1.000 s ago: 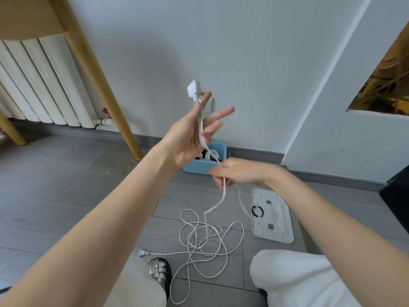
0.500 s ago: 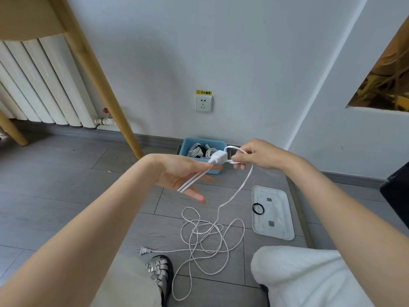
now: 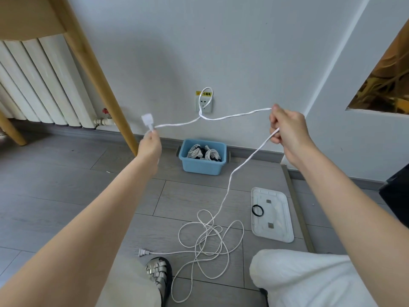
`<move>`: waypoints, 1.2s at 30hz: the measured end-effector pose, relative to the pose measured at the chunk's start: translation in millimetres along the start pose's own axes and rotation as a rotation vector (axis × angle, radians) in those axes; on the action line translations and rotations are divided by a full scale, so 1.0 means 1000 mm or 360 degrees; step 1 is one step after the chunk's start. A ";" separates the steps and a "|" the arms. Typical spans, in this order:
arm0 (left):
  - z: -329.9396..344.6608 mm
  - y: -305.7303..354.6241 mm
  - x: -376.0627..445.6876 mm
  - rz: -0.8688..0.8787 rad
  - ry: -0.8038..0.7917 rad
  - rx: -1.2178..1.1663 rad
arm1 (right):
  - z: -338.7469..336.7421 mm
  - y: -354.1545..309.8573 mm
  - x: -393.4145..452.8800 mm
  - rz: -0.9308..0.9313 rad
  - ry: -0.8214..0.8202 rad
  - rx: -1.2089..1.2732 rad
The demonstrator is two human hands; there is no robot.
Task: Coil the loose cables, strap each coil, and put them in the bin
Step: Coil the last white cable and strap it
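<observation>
Below, grey plank floor (image 3: 66, 191) meets white wall (image 3: 221, 41).

Bin (image 3: 202, 166) against wall, lid (image 3: 273, 220) right, cable (image 3: 210, 238) nearer.

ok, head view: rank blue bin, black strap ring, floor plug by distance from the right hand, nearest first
1. Blue bin: on the floor by the wall, left of the right hand.
2. Black strap ring: on the white lid, below the hand.
3. Floor plug: lower left, near the sandal.

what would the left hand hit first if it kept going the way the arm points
Probably the wall, left of the socket. The left hand points up and away, and nothing shows between; the table leg looks off to its side, though depth is unclear.
</observation>
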State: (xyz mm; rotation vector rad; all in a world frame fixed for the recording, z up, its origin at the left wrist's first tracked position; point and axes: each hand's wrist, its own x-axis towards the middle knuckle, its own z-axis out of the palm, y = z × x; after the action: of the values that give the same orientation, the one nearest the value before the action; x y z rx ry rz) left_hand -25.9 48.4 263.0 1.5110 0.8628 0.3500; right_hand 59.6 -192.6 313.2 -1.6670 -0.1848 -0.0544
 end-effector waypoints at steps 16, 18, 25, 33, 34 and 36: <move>0.030 0.025 -0.029 0.0426 -0.1131 -0.0223 | 0.037 0.011 -0.026 -0.0002 -0.0875 -0.0509; 0.036 0.026 -0.039 0.0446 -0.1213 -0.0304 | 0.048 0.013 -0.031 -0.0121 -0.0961 -0.0595; 0.032 0.041 -0.039 0.0399 -0.0880 -0.0612 | 0.052 0.021 -0.031 0.0188 -0.0928 -0.0336; 0.029 0.047 -0.025 0.0108 -0.0759 -0.1419 | 0.041 0.012 -0.030 0.0360 -0.0405 0.0013; 0.030 0.045 -0.023 0.0067 -0.0732 -0.1429 | 0.042 0.009 -0.030 0.0315 -0.0324 0.0012; 0.033 0.040 -0.021 0.0019 -0.0660 -0.1398 | 0.042 0.006 -0.027 0.0185 -0.0203 -0.0117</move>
State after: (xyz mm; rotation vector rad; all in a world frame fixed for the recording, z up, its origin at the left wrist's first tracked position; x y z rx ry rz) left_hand -5.3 13.8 302.0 0.7215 0.2868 0.3431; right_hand 30.3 -153.6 299.3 -1.7529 -0.1833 0.1343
